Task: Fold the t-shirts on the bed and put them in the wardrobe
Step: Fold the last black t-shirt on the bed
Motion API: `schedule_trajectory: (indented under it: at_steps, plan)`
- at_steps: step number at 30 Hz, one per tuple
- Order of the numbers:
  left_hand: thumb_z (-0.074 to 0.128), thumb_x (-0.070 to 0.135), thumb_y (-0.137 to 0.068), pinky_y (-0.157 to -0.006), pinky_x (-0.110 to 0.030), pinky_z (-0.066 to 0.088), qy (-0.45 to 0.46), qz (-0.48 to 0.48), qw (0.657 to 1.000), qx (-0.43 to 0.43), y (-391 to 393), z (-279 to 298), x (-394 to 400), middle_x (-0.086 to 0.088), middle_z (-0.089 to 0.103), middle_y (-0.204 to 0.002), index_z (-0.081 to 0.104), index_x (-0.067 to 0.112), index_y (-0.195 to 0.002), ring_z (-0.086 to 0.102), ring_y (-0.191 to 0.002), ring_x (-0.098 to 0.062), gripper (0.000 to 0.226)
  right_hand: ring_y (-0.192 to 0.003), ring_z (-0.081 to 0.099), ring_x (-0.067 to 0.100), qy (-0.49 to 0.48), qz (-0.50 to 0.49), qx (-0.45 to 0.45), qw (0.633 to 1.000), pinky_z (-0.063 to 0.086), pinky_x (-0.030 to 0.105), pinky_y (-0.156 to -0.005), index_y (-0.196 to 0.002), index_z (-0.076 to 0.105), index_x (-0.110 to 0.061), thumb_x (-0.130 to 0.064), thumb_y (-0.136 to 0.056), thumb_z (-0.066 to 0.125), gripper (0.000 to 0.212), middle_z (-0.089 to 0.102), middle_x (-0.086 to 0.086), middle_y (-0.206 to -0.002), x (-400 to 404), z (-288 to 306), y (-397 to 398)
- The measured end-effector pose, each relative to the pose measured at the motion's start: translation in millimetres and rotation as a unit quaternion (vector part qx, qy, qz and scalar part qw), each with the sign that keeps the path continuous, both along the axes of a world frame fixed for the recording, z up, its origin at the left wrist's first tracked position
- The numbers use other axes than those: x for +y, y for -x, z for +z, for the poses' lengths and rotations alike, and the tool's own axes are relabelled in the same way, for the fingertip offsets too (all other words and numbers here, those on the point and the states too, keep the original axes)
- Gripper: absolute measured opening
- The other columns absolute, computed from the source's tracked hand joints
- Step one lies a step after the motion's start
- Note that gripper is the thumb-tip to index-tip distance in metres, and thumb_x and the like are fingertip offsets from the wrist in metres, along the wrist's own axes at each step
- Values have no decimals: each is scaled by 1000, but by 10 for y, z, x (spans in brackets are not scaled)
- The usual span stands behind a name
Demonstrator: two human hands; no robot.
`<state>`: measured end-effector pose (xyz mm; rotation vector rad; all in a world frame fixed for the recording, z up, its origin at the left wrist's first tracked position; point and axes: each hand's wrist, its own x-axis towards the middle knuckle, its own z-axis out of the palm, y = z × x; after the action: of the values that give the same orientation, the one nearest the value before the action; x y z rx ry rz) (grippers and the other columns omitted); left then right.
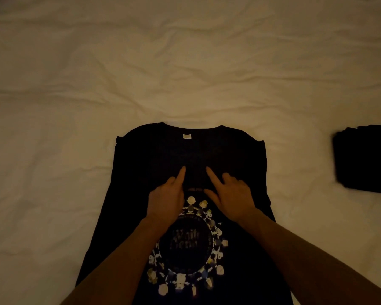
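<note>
A black t-shirt [240,164] lies flat on the white bed sheet [163,73], collar away from me, sleeves tucked in along both sides. A round print of small cartoon figures [185,245] covers its chest. My left hand [166,199] rests on the shirt just above the print, index finger stretched forward. My right hand [231,194] lies beside it on the cloth, index finger stretched out and thumb spread. Neither hand grips the fabric.
A folded dark garment [365,159] sits on the sheet at the right edge of view. Wrinkled white sheet spreads beyond the collar and to the left of the shirt. The room is dim.
</note>
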<state>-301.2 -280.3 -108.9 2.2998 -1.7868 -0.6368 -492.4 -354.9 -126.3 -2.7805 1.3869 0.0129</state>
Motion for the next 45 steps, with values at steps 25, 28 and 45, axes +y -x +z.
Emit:
schedule_trajectory:
  at_steps: [25, 28, 45]
  plan:
    - [60, 38, -94, -95, -57, 44, -26, 400, 915, 46, -673, 84, 1240, -26, 50, -134, 41, 7, -142, 49, -121, -46, 61, -106, 58, 36, -255, -423, -187, 849, 48, 44, -82, -142, 36, -10, -29, -98, 56, 52, 54, 18, -128, 764, 278, 945]
    - [55, 40, -98, -82, -44, 48, -73, 412, 903, 98, -792, 139, 1422, -23, 61, -119, 51, 6, -132, 60, -105, -42, 49, -90, 62, 34, -299, -445, -163, 828, 49, 39, -74, -128, 44, -7, -30, -101, 49, 36, 64, 17, -111, 959, 274, 1087]
    - [42, 41, -103, -68, -36, 44, -139, 342, 920, 135, -795, 233, 2603, -13, 67, -87, 66, 6, -102, 60, -76, -28, 42, -85, 57, 24, -397, -499, -155, 755, 46, 32, -75, -127, 57, -3, -35, -100, 53, 42, 65, 17, -113, 1902, 447, 1513]
